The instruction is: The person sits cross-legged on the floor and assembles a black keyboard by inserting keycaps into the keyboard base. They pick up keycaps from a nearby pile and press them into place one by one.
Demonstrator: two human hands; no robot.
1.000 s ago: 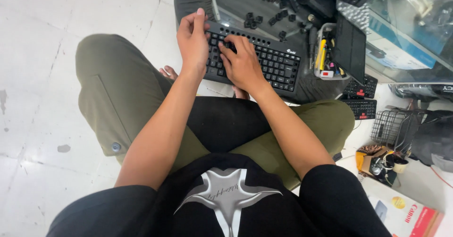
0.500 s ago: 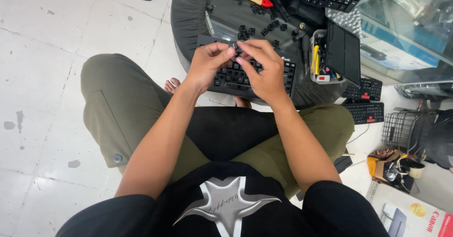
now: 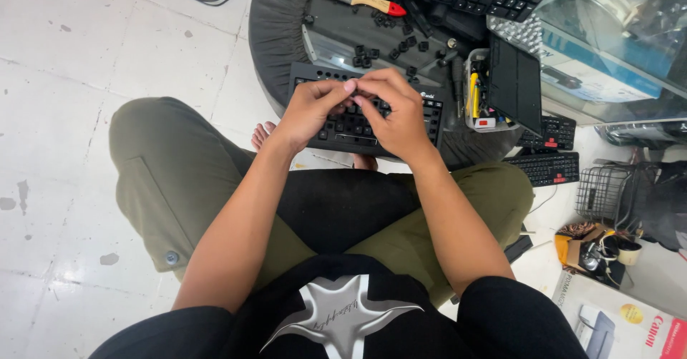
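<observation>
Over keyboard (image 3: 356, 121): left hand (image 3: 309, 110) and right hand (image 3: 396, 112), fingertips pinched together
Pinched thing: too small to tell

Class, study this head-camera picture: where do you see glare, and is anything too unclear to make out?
Head view: even light, soft shadows; reflections glaze the glass panel; whatever the left hand and right hand pinch over the keyboard is hidden by the fingers; edges bend slightly.
</observation>
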